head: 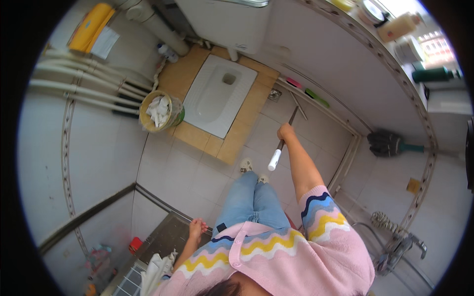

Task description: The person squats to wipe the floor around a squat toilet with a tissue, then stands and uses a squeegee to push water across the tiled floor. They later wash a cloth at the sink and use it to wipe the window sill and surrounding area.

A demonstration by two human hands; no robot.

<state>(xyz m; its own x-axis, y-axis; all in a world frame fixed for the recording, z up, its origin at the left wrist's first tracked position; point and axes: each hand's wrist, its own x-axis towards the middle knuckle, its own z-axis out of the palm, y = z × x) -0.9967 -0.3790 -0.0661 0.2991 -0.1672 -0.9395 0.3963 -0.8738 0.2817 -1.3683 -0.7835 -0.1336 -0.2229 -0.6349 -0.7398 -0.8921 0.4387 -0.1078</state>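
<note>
My right hand [286,131] is closed around a dark pole [292,116] with a white grip end [274,160]. The pole slants over the tiled floor, and its far end lies near a thin pale bar [298,106] by the wall; whether they are joined I cannot tell. My left hand [198,226] hangs beside my left hip with loosely curled fingers and nothing seen in it. Ahead of me a white squat toilet [218,118] is set in a tan tiled step [207,142].
A waste bin [148,126] with crumpled paper stands left of the step. Pipes [100,81] run along the left wall. A floor drain [274,95], a pink brush [293,82] and a green brush [317,98] are near the right wall. A metal rack [127,281] is at lower left.
</note>
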